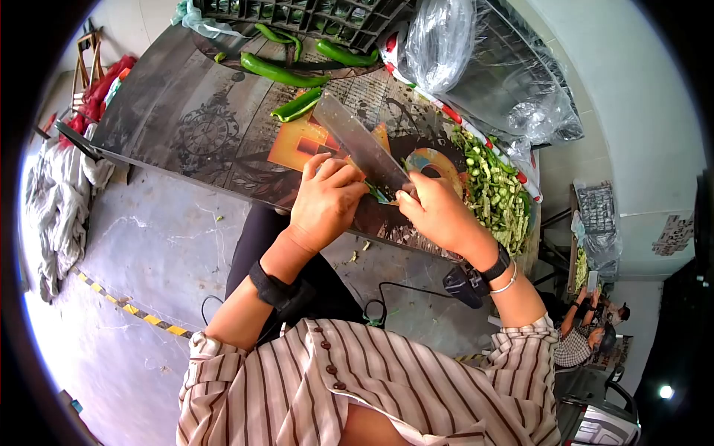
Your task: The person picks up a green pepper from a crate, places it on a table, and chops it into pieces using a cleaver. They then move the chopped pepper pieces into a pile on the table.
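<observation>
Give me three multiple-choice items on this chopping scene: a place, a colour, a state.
1. The heap of chopped green pepper pieces lies: A beside the right hand; B in a bucket; C on a plate.
2. The long whole peppers are: A red; B green; C yellow.
3. The broad steel cleaver is: A lying unheld; B gripped by the right hand; C hanging up.
1 A, just past that hand. 2 B, all green. 3 B, the hand wraps its handle.
</observation>
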Demonstrator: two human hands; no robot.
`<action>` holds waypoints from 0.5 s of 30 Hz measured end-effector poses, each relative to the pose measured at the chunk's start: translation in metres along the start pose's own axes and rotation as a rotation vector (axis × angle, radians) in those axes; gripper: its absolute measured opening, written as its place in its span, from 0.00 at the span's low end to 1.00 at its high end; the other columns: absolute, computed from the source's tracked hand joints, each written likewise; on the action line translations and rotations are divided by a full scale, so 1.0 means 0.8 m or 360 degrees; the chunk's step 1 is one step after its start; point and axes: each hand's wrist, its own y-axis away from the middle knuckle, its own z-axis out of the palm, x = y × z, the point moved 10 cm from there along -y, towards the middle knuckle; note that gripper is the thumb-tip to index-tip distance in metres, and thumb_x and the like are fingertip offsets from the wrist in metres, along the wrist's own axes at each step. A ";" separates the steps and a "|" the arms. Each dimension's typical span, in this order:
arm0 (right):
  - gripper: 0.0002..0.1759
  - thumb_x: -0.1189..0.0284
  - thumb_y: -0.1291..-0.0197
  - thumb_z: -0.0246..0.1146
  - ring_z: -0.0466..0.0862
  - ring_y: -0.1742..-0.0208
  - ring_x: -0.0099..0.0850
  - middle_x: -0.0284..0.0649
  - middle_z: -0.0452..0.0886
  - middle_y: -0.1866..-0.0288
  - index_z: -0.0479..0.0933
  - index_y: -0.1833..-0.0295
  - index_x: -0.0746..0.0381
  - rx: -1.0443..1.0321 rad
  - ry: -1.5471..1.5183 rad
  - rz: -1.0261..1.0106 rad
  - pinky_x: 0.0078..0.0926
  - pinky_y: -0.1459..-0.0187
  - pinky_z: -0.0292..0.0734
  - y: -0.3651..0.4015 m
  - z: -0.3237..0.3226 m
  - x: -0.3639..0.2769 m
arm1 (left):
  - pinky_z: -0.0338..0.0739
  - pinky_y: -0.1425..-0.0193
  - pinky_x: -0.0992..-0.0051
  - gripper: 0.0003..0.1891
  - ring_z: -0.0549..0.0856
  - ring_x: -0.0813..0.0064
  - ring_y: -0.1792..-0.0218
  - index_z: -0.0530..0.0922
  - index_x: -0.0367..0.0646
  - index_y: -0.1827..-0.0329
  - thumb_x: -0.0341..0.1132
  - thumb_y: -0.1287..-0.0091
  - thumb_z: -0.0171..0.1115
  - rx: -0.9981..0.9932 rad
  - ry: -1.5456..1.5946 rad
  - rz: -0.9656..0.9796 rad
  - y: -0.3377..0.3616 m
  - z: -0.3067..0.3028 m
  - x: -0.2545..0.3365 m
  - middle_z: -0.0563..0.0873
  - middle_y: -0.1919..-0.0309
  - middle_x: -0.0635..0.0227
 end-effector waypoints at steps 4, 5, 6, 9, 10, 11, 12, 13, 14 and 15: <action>0.12 0.72 0.37 0.59 0.76 0.70 0.59 0.60 0.74 0.76 0.68 0.66 0.71 -0.0054 0.0074 -0.0029 0.47 0.69 0.70 -0.001 0.008 -0.003 | 0.68 0.38 0.63 0.08 0.79 0.70 0.54 0.84 0.47 0.67 0.28 0.51 0.69 0.0009 0.0037 -0.0012 0.003 0.001 -0.004 0.81 0.64 0.75; 0.12 0.72 0.37 0.59 0.76 0.69 0.60 0.60 0.74 0.76 0.68 0.66 0.71 -0.0066 0.0044 -0.0003 0.47 0.69 0.70 -0.002 0.009 -0.001 | 0.68 0.38 0.63 0.08 0.79 0.70 0.54 0.84 0.47 0.67 0.28 0.51 0.69 0.0008 0.0035 -0.0015 0.004 0.001 -0.004 0.81 0.64 0.75; 0.12 0.71 0.37 0.59 0.76 0.69 0.61 0.60 0.74 0.75 0.68 0.66 0.71 -0.0075 0.0015 0.0024 0.48 0.69 0.70 -0.002 0.009 0.001 | 0.68 0.38 0.63 0.08 0.79 0.70 0.54 0.84 0.47 0.67 0.28 0.51 0.69 0.0006 0.0030 -0.0015 0.003 0.000 -0.004 0.82 0.63 0.75; 0.12 0.72 0.37 0.59 0.76 0.68 0.61 0.60 0.74 0.75 0.68 0.66 0.71 -0.0076 0.0021 0.0036 0.48 0.69 0.70 -0.002 0.010 0.001 | 0.68 0.38 0.63 0.08 0.79 0.69 0.53 0.84 0.47 0.67 0.28 0.51 0.69 0.0008 0.0041 -0.0014 0.002 -0.001 -0.002 0.82 0.63 0.75; 0.12 0.72 0.37 0.59 0.76 0.68 0.61 0.60 0.74 0.75 0.68 0.66 0.71 -0.0078 0.0020 0.0041 0.48 0.69 0.70 -0.001 0.010 0.002 | 0.68 0.38 0.62 0.08 0.80 0.69 0.53 0.85 0.47 0.67 0.28 0.51 0.69 0.0014 0.0053 -0.0016 0.002 -0.001 -0.002 0.82 0.63 0.75; 0.13 0.72 0.37 0.59 0.76 0.68 0.61 0.60 0.74 0.75 0.68 0.66 0.71 -0.0082 0.0014 0.0055 0.48 0.69 0.70 0.000 0.011 0.003 | 0.68 0.38 0.62 0.08 0.80 0.69 0.53 0.85 0.47 0.67 0.28 0.51 0.69 0.0012 0.0056 -0.0019 0.001 -0.002 -0.001 0.82 0.63 0.75; 0.13 0.72 0.37 0.59 0.76 0.68 0.61 0.61 0.74 0.74 0.68 0.66 0.71 -0.0088 0.0008 0.0069 0.47 0.69 0.70 0.000 0.012 0.005 | 0.67 0.37 0.62 0.06 0.79 0.70 0.54 0.84 0.48 0.68 0.29 0.49 0.67 0.0020 0.0056 0.0012 -0.001 -0.004 0.003 0.80 0.65 0.75; 0.13 0.72 0.37 0.59 0.76 0.68 0.61 0.61 0.74 0.74 0.68 0.66 0.71 -0.0093 0.0005 0.0073 0.47 0.69 0.70 0.000 0.012 0.003 | 0.67 0.36 0.63 0.04 0.78 0.71 0.55 0.83 0.48 0.69 0.30 0.48 0.65 0.0028 0.0056 0.0043 -0.001 -0.005 0.005 0.78 0.67 0.75; 0.13 0.71 0.37 0.59 0.75 0.68 0.61 0.61 0.74 0.74 0.67 0.66 0.71 -0.0116 -0.0014 0.0118 0.47 0.68 0.70 0.000 0.013 0.004 | 0.67 0.36 0.63 0.04 0.78 0.71 0.55 0.83 0.48 0.69 0.30 0.48 0.65 0.0025 0.0056 0.0039 0.000 -0.005 0.005 0.78 0.67 0.75; 0.13 0.71 0.37 0.59 0.75 0.67 0.61 0.61 0.74 0.74 0.67 0.67 0.71 -0.0137 -0.0032 0.0164 0.47 0.68 0.70 0.000 0.014 0.005 | 0.67 0.36 0.61 0.06 0.79 0.70 0.53 0.84 0.48 0.68 0.29 0.49 0.67 -0.0024 0.0044 0.0024 0.000 -0.002 0.003 0.80 0.65 0.75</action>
